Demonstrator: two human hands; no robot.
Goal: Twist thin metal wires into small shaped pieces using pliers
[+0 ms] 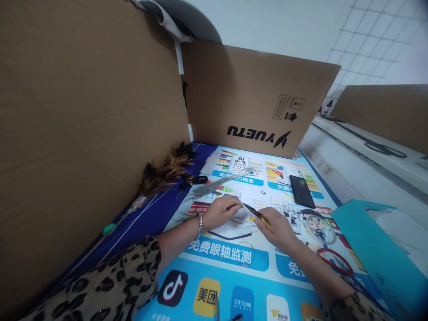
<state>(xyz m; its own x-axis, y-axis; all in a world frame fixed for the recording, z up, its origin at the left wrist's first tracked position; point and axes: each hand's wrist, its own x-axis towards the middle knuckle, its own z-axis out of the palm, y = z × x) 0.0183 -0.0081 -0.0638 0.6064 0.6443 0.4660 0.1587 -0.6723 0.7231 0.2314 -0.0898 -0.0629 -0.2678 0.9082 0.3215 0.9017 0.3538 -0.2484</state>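
My right hand (276, 227) is closed around yellow-handled pliers (262, 219), their dark jaws pointing left. At the jaws' tip, my left hand (222, 211) pinches something small and thin that looks like a wire, mostly hidden by the fingers. The pliers' tip meets or almost meets those fingertips. Just beyond my left hand, a bundle of straight silver wires (224, 182) lies slantwise on the printed table cover (230, 263). Thin, tangled dark wire (290, 213) lies beyond my right hand.
A black phone (302, 191) lies at the right, near a clear round dish (319, 226), a red ring-shaped item (335, 262) and a turquoise folder (381, 249). Brown feathers (167, 168) and a small black tool (197, 179) lie left. Cardboard panels (261, 98) wall the left and back.
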